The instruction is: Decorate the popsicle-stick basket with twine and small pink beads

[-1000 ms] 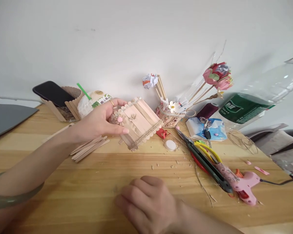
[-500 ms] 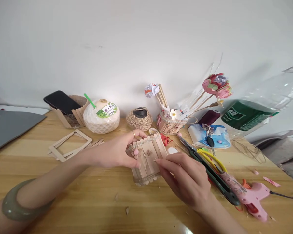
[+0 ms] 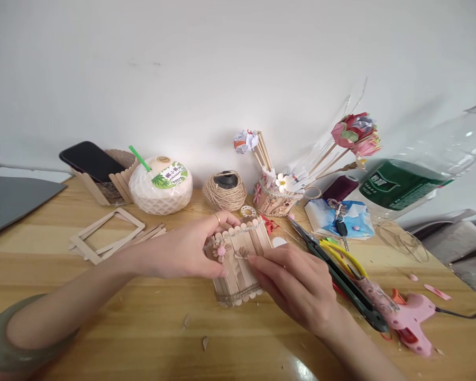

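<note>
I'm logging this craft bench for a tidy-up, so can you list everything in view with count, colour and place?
stick box: 1, pale wood, table centre, held
twine ball: 1, tan, behind box
coconut cup: 1, white, green straw, back left
phone: 1, black, on stick stand, back left
stick frame: 1, pale wood, left
flower pot: 1, pink, back centre
paper flowers: several, pink, on skewers
bottle: 1, clear, green label, right
pliers: 1, dark, yellow handles, right
glue gun: 1, pink, front right
table: 1, light wood
left hand: grips box
right hand: fingers touch box front
</note>
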The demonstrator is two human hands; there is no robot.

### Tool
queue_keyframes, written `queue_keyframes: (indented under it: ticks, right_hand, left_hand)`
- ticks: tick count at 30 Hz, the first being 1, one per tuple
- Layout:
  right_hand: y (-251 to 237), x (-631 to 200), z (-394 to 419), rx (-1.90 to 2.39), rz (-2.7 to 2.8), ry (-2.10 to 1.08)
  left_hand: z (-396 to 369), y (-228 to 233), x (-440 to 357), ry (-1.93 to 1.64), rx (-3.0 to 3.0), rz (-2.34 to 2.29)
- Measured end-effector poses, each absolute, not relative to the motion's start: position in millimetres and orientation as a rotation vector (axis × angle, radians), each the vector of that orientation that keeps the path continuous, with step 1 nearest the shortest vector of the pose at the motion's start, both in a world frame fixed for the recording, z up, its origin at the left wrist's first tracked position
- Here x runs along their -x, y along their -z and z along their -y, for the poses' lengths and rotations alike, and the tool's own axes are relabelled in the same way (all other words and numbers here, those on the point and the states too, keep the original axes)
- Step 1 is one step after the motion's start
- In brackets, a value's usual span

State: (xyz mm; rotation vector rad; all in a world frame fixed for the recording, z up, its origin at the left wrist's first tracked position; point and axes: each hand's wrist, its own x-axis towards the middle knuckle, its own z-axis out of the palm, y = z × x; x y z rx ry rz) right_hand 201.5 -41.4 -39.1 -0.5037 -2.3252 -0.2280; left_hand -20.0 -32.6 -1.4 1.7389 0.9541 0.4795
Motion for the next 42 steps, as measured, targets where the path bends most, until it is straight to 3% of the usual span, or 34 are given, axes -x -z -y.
queue_keyframes:
  ticks: [12, 30, 42]
  right_hand:
    - [34.3, -202.2, 37.8, 0.481, 2.354, 0.251]
    - [34.8, -193.3, 44.3, 0.633, 2.222, 0.037]
    - [33.2, -191.8, 40.8, 0.633, 2.254, 0.126]
  left_hand:
    - [30.5, 0.7, 20.5, -0.452, -1.762, -0.975]
    - [31.7, 1.1, 20.9, -0.445, -1.719, -0.968]
    - [32.7, 4.0, 20.3, -0.475, -1.684, -0.951]
